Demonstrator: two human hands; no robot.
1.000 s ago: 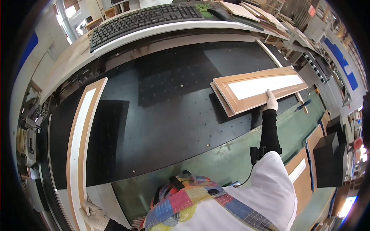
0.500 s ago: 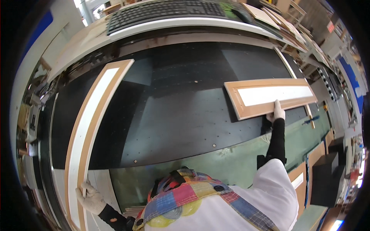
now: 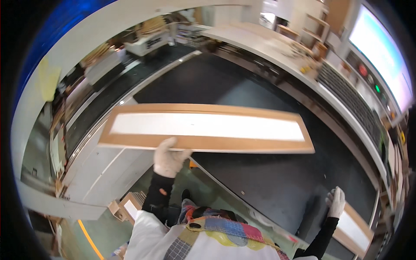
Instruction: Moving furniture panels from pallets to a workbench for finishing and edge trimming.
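My left hand (image 3: 168, 161), in a whitish work glove, grips the near edge of a long panel (image 3: 206, 125) with a light-brown frame and a white centre. The thumb lies over the frame; the other fingers are partly hidden. The panel spans crosswise above the black tabletop (image 3: 268, 173). At the right, my gloved right hand (image 3: 336, 202) has its fingers stretched out beside a second, shorter panel (image 3: 353, 229) of the same look. That panel is partly hidden by the hand and forearm.
A raised shelf (image 3: 255, 41) runs along the far side, carrying a black keyboard (image 3: 351, 93) below a bright screen (image 3: 381, 52). Several framed panels (image 3: 131, 207) stand at the lower left. A yellow line (image 3: 90, 239) marks the green floor.
My view has swung to the left. The long panel has turned from lengthwise to crosswise in my left hand. My right hand has come off the shorter panel.
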